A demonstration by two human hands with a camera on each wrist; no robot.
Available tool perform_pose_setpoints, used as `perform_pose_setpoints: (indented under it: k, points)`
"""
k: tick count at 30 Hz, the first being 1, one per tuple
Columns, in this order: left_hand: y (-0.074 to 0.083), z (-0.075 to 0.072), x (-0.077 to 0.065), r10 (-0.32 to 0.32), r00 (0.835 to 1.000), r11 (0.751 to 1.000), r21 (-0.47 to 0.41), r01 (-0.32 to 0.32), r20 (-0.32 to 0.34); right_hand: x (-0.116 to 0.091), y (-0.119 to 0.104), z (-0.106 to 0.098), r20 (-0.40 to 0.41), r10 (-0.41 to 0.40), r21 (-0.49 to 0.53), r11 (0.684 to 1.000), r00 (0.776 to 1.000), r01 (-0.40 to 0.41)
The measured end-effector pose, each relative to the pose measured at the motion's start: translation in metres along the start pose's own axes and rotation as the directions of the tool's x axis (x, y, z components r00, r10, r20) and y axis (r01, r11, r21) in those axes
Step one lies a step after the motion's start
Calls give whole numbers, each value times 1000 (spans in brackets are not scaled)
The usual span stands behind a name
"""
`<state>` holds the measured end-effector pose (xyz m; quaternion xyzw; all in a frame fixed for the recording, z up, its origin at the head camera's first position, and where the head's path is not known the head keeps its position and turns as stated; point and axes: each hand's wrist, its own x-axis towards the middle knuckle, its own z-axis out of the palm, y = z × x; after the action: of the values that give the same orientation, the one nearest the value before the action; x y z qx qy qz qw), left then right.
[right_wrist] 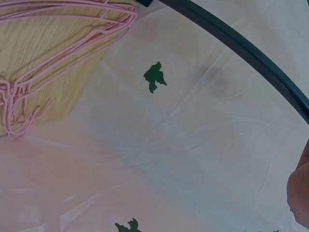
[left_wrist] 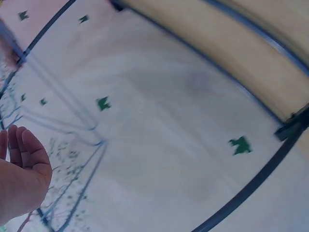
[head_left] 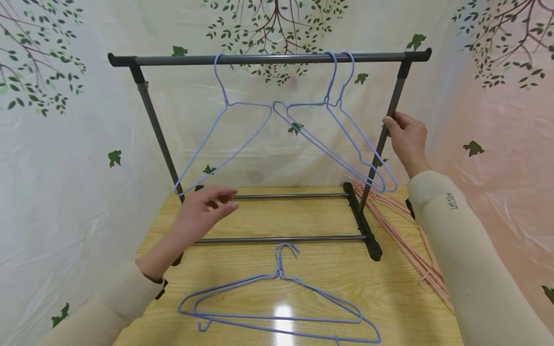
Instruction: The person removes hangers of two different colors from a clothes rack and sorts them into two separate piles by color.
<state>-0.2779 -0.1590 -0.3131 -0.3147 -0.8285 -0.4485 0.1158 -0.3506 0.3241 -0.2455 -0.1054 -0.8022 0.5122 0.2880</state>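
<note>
A clothes rack with a dark metal rail stands on the table. My right hand pinches its right upright between thumb and fingers; only an edge of that hand enters the right wrist view. Three blue wire hangers hang from the rail: a hanger left of centre and a pair toward the right. In front of the rack's left side, below the left hanger, my left hand is held in the air, fingers loosely bent around nothing. Two more blue hangers lie overlapping on the table before the rack.
Pink wire hangers lie in a bundle at the table's right side, beside the rack's black foot and partly behind my right sleeve. Two low crossbars join the rack's feet. A leaf-patterned sheet surrounds the wooden table.
</note>
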Motion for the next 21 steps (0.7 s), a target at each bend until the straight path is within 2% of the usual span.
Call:
perform_pose_setpoints:
  k: [5,9,13,21]
  points:
    - [30,-22,17,89,991,996,-19,-91,-96,0,1,0,-8,-6,-4,1000,1000,6]
    - [44,-40,32,107,977,994,-11,-111,-184,1,1,0,-15,-11,-10,1000,1000,11]
    - [46,-55,45,76,966,997,-6,-80,-246,2,2,0,-16,-13,-18,1000,1000,13]
    - [28,-70,65,-38,941,998,38,54,-337,0,1,0,-24,-56,-32,998,998,55]
